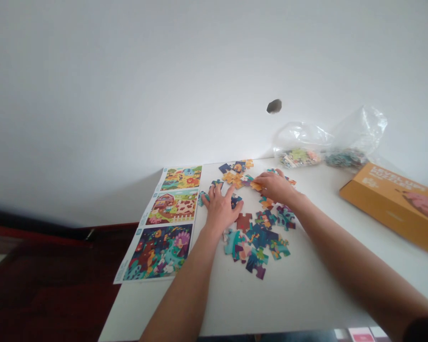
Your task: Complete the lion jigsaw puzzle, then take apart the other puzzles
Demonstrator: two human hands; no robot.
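Two bare forearms come in from the bottom edge, the left forearm and the right forearm, reaching out over a white table. The left hand lies palm down with its fingers spread wide, the fingertips just beside a teal jigsaw piece and a dark blue piece; it shows nothing held. The right hand is narrow, fingers together and stretched leftward, their tips on an orange piece. Whether that piece is pinched or only pressed I cannot tell, as the thumb is hidden behind the hand.

Loose pieces lie around both hands: a scattered heap nearer the body, a smaller cluster farther off. Pieces this thin likely handle best with a light fingertip touch, slid clear of their neighbours before lifting.

A sheet of three printed pictures lies left of the heap. Farther off sit a plastic bag and a second bag, both holding more pieces, and at right an orange box, cut off by the frame. Whatever lies under the palms is hidden — and the box's lettering is hard to read.
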